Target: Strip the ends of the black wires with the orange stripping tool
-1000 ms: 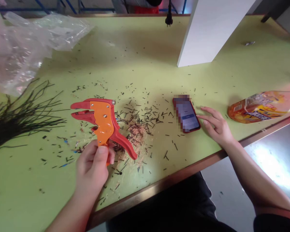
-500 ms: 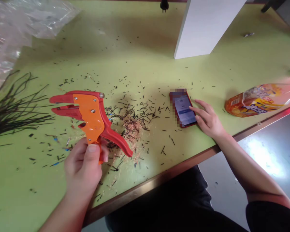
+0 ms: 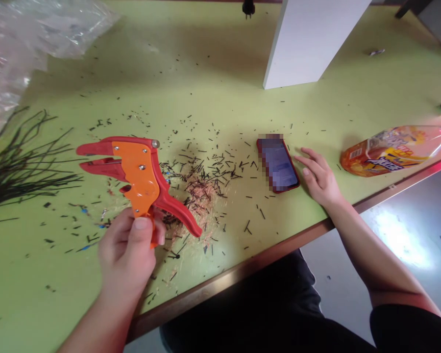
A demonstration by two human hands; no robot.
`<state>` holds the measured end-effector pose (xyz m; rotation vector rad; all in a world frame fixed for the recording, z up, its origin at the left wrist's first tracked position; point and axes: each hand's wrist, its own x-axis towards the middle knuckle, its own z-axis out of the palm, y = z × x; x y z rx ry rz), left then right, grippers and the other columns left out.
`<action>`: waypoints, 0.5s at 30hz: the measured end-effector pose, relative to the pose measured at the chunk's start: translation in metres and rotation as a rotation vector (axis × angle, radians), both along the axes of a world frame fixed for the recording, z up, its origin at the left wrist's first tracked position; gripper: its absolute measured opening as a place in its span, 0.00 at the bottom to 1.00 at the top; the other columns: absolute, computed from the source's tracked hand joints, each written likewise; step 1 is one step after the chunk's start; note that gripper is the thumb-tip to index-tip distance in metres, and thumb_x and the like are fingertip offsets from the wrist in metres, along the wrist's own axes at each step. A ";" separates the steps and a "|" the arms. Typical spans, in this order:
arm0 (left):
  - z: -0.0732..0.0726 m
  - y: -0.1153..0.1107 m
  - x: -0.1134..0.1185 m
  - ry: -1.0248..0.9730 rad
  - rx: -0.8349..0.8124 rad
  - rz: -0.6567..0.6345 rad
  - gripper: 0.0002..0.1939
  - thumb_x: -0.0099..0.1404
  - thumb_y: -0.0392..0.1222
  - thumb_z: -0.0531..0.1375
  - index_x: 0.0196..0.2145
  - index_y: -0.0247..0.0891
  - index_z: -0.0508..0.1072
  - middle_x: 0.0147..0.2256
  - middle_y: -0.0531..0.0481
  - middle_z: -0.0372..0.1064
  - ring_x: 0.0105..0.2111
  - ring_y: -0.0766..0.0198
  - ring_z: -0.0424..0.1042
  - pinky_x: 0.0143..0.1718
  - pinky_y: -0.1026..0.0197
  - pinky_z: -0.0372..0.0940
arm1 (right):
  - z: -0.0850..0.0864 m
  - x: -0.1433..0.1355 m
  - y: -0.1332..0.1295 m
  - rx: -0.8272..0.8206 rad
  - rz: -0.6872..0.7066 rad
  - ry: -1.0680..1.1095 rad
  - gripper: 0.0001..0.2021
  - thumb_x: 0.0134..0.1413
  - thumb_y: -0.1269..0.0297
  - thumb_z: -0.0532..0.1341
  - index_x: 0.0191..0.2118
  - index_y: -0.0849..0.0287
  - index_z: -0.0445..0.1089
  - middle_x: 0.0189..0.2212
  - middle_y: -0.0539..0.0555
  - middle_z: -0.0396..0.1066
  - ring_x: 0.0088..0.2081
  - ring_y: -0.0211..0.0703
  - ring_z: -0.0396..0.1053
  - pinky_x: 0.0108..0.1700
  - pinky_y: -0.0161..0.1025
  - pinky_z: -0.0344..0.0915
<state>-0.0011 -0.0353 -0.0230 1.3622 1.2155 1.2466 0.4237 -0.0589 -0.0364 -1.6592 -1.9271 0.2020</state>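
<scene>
My left hand [image 3: 128, 245] is closed around the orange handle of a wire stripper [image 3: 137, 171] with red jaws. Its jaws point left and stand apart, with no wire between them, and the red lever sticks out to the lower right. On the green table, a smartphone [image 3: 282, 169] in a red case lies face up, its screen lit but dimmer. Just right of the phone rests my right hand [image 3: 319, 181], fingers spread and holding nothing. Beneath and beside the stripper lies a pile of copper strands and black insulation scraps [image 3: 202, 191].
Many black wires [image 3: 25, 166] fan out at the left edge, below clear plastic bags [image 3: 51, 34]. A drink bottle [image 3: 393, 149] lies on its side at the right. A white panel [image 3: 312, 44] stands at the back, near a black plug [image 3: 248, 8]. The table's front edge [image 3: 242, 269] runs diagonally.
My right hand has drawn slightly right, off the phone's screen. The phone's display has turned from a bright page to a dimmer one. My left hand keeps the wire stripper nearly still.
</scene>
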 end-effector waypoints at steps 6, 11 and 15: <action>0.002 0.000 0.001 0.006 0.015 -0.005 0.21 0.69 0.58 0.65 0.27 0.40 0.70 0.18 0.57 0.64 0.17 0.70 0.62 0.20 0.65 0.56 | -0.001 -0.001 0.001 -0.016 -0.014 0.004 0.22 0.77 0.54 0.50 0.65 0.52 0.71 0.66 0.65 0.68 0.67 0.63 0.68 0.67 0.66 0.66; 0.004 0.001 0.002 0.001 0.003 -0.002 0.24 0.68 0.60 0.65 0.26 0.39 0.69 0.17 0.57 0.64 0.17 0.70 0.61 0.20 0.65 0.55 | -0.001 -0.001 0.000 -0.013 -0.005 0.002 0.22 0.77 0.54 0.50 0.65 0.55 0.70 0.65 0.66 0.69 0.66 0.62 0.68 0.67 0.65 0.66; 0.007 0.000 0.004 0.021 -0.023 0.010 0.24 0.67 0.62 0.65 0.26 0.40 0.68 0.18 0.56 0.64 0.18 0.69 0.61 0.20 0.64 0.55 | -0.001 -0.001 0.000 -0.028 -0.007 0.005 0.22 0.77 0.54 0.50 0.65 0.55 0.70 0.65 0.67 0.69 0.66 0.63 0.68 0.67 0.65 0.66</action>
